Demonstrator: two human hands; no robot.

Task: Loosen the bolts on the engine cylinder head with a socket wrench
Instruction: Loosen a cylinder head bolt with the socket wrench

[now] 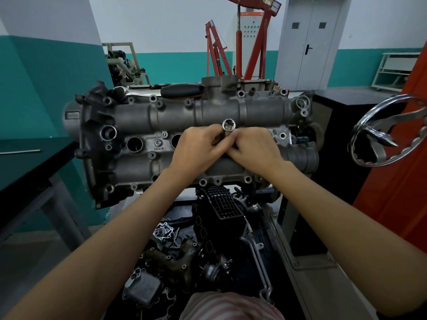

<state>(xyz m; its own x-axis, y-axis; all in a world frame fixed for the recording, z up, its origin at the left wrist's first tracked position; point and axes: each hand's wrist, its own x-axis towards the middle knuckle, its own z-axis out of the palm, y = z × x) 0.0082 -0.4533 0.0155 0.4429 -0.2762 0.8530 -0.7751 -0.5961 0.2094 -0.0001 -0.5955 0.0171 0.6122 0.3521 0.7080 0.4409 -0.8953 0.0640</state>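
A grey aluminium cylinder head lies across the stand in front of me, with bolts along its edges. Over its middle, both hands meet around a chrome socket whose open hexagonal end faces up towards me. My left hand grips the socket's shaft from the left. My right hand pinches the same piece from the right. What the socket's lower end sits on is hidden by my fingers. A ratchet wrench with a black handle rests on the head's far edge, untouched.
A chrome handwheel of the engine stand juts out at the right. Black engine parts fill a tray below the head. A dark table stands at the left, and red engine hoists behind.
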